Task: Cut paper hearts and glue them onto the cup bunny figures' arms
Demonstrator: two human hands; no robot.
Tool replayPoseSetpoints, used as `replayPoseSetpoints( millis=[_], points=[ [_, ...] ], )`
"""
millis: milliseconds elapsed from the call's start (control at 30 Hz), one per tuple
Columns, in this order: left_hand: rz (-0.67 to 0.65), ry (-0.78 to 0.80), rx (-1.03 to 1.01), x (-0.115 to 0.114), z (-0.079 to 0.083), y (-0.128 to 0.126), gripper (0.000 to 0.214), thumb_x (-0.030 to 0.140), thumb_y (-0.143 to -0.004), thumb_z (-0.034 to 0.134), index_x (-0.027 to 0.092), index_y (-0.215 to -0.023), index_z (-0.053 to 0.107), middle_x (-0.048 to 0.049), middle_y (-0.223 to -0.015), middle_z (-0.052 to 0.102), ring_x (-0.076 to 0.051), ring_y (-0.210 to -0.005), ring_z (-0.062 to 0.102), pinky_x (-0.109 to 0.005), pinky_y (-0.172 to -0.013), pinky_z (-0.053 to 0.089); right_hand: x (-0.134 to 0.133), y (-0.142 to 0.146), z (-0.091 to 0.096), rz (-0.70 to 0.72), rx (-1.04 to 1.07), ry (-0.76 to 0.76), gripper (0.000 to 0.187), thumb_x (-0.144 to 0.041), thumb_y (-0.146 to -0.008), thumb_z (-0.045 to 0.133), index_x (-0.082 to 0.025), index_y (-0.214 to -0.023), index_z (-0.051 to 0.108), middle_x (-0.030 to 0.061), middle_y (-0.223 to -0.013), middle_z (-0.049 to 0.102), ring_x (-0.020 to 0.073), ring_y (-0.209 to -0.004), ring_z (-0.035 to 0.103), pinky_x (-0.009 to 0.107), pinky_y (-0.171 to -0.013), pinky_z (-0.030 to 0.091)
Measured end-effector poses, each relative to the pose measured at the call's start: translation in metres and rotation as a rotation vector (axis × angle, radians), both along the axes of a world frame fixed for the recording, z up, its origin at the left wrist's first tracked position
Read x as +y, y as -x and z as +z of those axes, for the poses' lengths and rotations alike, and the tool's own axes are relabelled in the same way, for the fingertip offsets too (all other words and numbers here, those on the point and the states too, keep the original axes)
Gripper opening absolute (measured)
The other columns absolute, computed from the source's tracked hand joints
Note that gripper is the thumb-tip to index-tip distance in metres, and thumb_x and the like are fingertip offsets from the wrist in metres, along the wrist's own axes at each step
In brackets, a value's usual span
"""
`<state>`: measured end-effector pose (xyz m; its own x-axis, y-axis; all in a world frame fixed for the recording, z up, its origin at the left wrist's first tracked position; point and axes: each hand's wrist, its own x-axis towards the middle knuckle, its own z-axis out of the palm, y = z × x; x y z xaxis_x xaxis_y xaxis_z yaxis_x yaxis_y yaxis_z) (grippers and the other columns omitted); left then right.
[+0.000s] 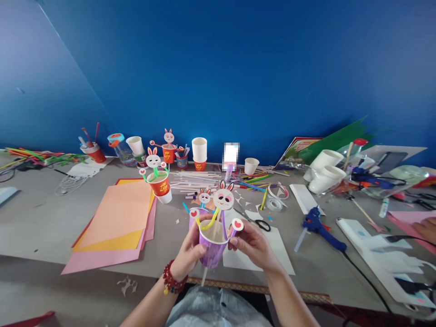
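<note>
A purple paper cup (211,252) is held up over the front edge of the table. My left hand (190,247) wraps its left side. At the right rim, my right hand (250,243) pinches a purple pipe cleaner arm that ends in a white disc with a red heart (237,224). A yellow arm with another heart disc (194,213) bends out on the left. Above the cup stands a paper rabbit face (223,198). A thin stick (204,276) pokes out below the cup. Partly hidden behind it is a second purple cup with a smaller rabbit face (204,198).
Coloured paper sheets (116,218) lie left, near a red rabbit cup (159,185). Black-handled scissors (263,225) and white paper (272,250) lie behind my right hand. A blue glue gun (322,229) and a power strip (378,259) occupy the right. Another person's hand (425,229) shows at the right edge.
</note>
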<state>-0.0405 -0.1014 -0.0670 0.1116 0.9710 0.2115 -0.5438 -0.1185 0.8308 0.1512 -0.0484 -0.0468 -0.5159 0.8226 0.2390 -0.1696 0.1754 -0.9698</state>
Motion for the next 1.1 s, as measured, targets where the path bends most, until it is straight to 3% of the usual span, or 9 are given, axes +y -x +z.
replayPoseSetpoints(
  millis=[133, 367, 533, 833, 967, 1100],
  points=[
    [0.109, 0.046, -0.116, 0.003, 0.004, 0.004, 0.046, 0.053, -0.089, 0.059, 0.018, -0.117, 0.067, -0.0121, -0.120, 0.065, -0.030, -0.113, 0.061, -0.041, -0.098, 0.048, 0.000, -0.004, 0.000, -0.003, 0.000, -0.015, 0.025, -0.044, -0.088, 0.070, -0.020, -0.083, 0.065, 0.0020, -0.075, 0.059, 0.0138, -0.060, 0.060, 0.025, -0.055, 0.053],
    [0.153, 0.073, -0.021, 0.005, 0.006, 0.016, 0.022, 0.039, -0.088, 0.067, 0.020, -0.095, 0.074, -0.0090, -0.108, 0.069, -0.025, -0.102, 0.063, -0.036, -0.090, 0.049, 0.002, -0.009, 0.009, -0.014, -0.110, -0.245, 0.018, -0.037, -0.089, 0.068, -0.021, -0.082, 0.068, 0.0033, -0.073, 0.061, 0.0171, -0.065, 0.059, 0.028, -0.059, 0.050],
    [0.098, 0.019, -0.038, 0.005, 0.006, 0.018, 0.017, 0.035, -0.091, 0.065, 0.021, -0.096, 0.073, -0.0075, -0.106, 0.068, -0.020, -0.094, 0.063, -0.030, -0.081, 0.049, 0.006, -0.012, 0.014, 0.008, -0.173, -0.373, 0.012, -0.030, -0.091, 0.066, -0.021, -0.083, 0.067, 0.0031, -0.073, 0.063, 0.0172, -0.067, 0.059, 0.028, -0.063, 0.049],
    [0.101, 0.017, -0.002, 0.005, 0.012, 0.019, 0.012, 0.028, -0.092, 0.064, 0.020, -0.094, 0.072, -0.0058, -0.100, 0.067, -0.016, -0.089, 0.061, -0.026, -0.078, 0.046, 0.009, -0.013, 0.014, -0.007, -0.153, -0.405, 0.015, -0.033, -0.093, 0.064, -0.020, -0.084, 0.065, 0.0024, -0.072, 0.062, 0.0148, -0.064, 0.056, 0.025, -0.058, 0.047],
    [0.116, 0.043, -0.006, 0.005, 0.011, 0.018, 0.017, 0.033, -0.093, 0.063, 0.021, -0.101, 0.072, -0.0080, -0.107, 0.068, -0.021, -0.097, 0.063, -0.030, -0.083, 0.048, 0.008, -0.013, 0.009, 0.004, -0.140, -0.361, 0.016, -0.034, -0.093, 0.065, -0.020, -0.085, 0.066, 0.0028, -0.073, 0.061, 0.0155, -0.066, 0.058, 0.026, -0.059, 0.049],
    [0.013, 0.001, -0.026, 0.004, 0.009, 0.013, 0.053, 0.051, -0.084, 0.069, 0.023, -0.129, 0.062, -0.0126, -0.128, 0.063, -0.031, -0.115, 0.059, -0.039, -0.094, 0.048, 0.008, -0.012, 0.004, -0.025, -0.095, -0.281, 0.017, -0.036, -0.092, 0.066, -0.020, -0.086, 0.066, 0.0021, -0.074, 0.060, 0.0148, -0.064, 0.059, 0.026, -0.057, 0.050]
  ],
)
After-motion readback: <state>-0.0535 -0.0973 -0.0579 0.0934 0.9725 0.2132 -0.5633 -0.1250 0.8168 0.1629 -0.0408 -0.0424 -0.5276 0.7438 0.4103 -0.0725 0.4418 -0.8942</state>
